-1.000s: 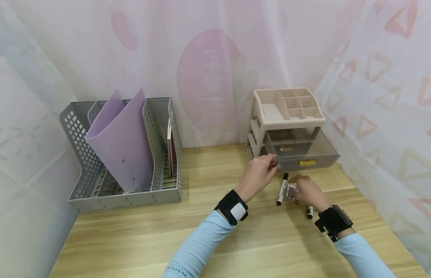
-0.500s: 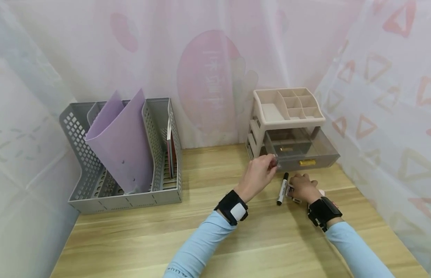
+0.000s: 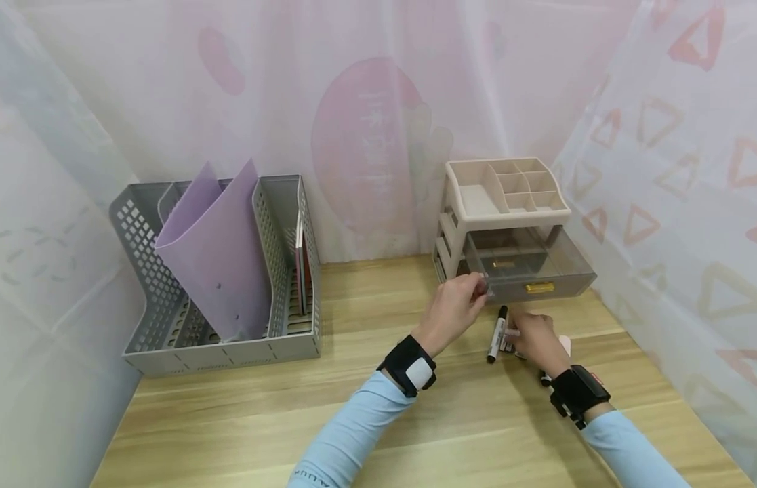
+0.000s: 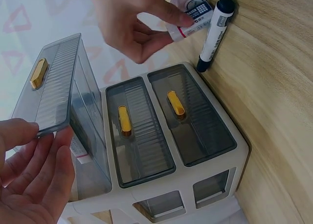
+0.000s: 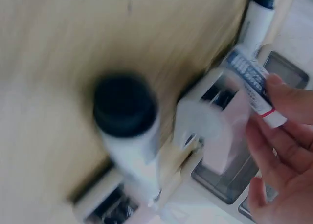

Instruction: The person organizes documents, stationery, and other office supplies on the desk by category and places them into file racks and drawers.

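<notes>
My left hand (image 3: 451, 312) holds the front left corner of the pulled-out smoky clear drawer (image 3: 512, 293), thumb on one side and fingers beneath. A small white item with a red-striped end (image 4: 80, 153) shows inside the drawer. My right hand (image 3: 539, 339) pinches a white eraser (image 5: 252, 82) with a dark blue printed sleeve and a red stripe between thumb and fingers, close over the table. Just left of it lies a white marker with black ends (image 3: 497, 335). Under and beside the right hand are a pink-and-white gadget (image 5: 227, 131) and another black-capped marker (image 5: 127, 121), partly hidden in the head view.
The cream drawer unit (image 3: 500, 218) has divided top compartments and two closed lower drawers (image 4: 139, 136). A grey perforated file rack (image 3: 232, 356) with a purple folder (image 3: 216, 257) and thin books (image 3: 301, 271) stands at left. Patterned curtains (image 3: 378, 135) surround the wooden table (image 3: 262, 420).
The right hand has shifted slightly among the small items, first left, then back right, and the eraser now shows between its fingers. The left hand stays on the drawer corner.
</notes>
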Demonstrator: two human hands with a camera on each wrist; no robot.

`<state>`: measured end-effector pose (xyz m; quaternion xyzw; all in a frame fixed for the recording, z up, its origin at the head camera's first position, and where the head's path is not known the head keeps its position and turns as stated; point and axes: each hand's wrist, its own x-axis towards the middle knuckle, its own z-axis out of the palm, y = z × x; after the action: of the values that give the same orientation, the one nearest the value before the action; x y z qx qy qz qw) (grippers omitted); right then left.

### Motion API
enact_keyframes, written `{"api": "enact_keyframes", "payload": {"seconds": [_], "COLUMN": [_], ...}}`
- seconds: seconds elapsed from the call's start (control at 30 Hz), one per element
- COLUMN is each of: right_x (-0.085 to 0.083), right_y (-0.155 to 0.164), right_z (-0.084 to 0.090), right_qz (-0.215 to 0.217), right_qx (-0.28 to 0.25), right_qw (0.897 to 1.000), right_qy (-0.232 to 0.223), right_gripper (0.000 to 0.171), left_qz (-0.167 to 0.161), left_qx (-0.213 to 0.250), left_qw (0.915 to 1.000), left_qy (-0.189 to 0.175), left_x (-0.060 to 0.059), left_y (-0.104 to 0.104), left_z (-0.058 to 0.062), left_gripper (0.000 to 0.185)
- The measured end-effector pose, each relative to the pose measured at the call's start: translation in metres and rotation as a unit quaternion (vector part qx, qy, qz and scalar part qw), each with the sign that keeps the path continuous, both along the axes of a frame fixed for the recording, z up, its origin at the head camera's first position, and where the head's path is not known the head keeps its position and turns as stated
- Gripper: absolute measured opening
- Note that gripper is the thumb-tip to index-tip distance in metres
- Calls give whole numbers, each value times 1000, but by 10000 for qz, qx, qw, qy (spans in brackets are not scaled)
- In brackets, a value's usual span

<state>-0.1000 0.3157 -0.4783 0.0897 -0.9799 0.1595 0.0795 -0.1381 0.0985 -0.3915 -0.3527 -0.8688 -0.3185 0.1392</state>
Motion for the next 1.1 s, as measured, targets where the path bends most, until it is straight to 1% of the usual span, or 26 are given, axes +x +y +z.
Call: {"api": "enact_keyframes", "payload": {"seconds": [0.07, 0.17, 0.3, 0.37, 0.43, 0.53, 0.6, 0.7, 0.77, 0.83, 0.97, 1.1], "right_x": [5, 14, 25, 29, 32, 36, 39, 42, 43, 41, 33, 21], "right_y": [-2, -6, -10, -11, -13, -14, -15, -18, -21, -24, -27, -27], "right_z": [4, 15, 28, 34, 39, 50, 60, 80, 93, 107, 131, 152], "right_qz": [50, 158, 393, 544, 679, 808, 826, 812, 804, 802, 719, 551], "right_qx": [-201, -497, -706, -909, -1198, -1788, -2132, -2408, -2527, -2572, -2614, -2590], "right_qw": [9998, 9985, 9955, 9927, 9892, 9803, 9735, 9671, 9640, 9630, 9624, 9630], "right_qy": [47, 165, 505, 579, 500, 214, -3, -153, -177, -93, 188, 501], "right_gripper": [25, 21, 23, 24, 24, 21, 17, 12, 7, 3, 9, 10], "left_qz": [-10, -24, 4, 50, 81, 119, 130, 171, 197, 211, 207, 208], "left_qx": [3, -17, 28, 47, 42, -45, -61, -50, -33, 2, 79, 133], "left_qw": [10000, 9999, 9996, 9995, 9995, 9995, 9994, 9993, 9992, 9991, 9991, 9990], "left_qy": [5, 125, 298, 311, 293, 298, 309, 331, 357, 370, 373, 364], "left_x": [0, 0, -1, -1, -2, -2, -2, -2, -1, -1, 0, 1], "left_y": [1, 1, 0, 0, -1, -1, 0, 1, 1, 1, 2, 4], "left_z": [-1, -2, -3, -2, -2, -2, -3, -3, -3, -4, -5, -7], "left_gripper": [8, 8, 7, 7, 7, 7, 8, 8, 8, 8, 7, 8]}}
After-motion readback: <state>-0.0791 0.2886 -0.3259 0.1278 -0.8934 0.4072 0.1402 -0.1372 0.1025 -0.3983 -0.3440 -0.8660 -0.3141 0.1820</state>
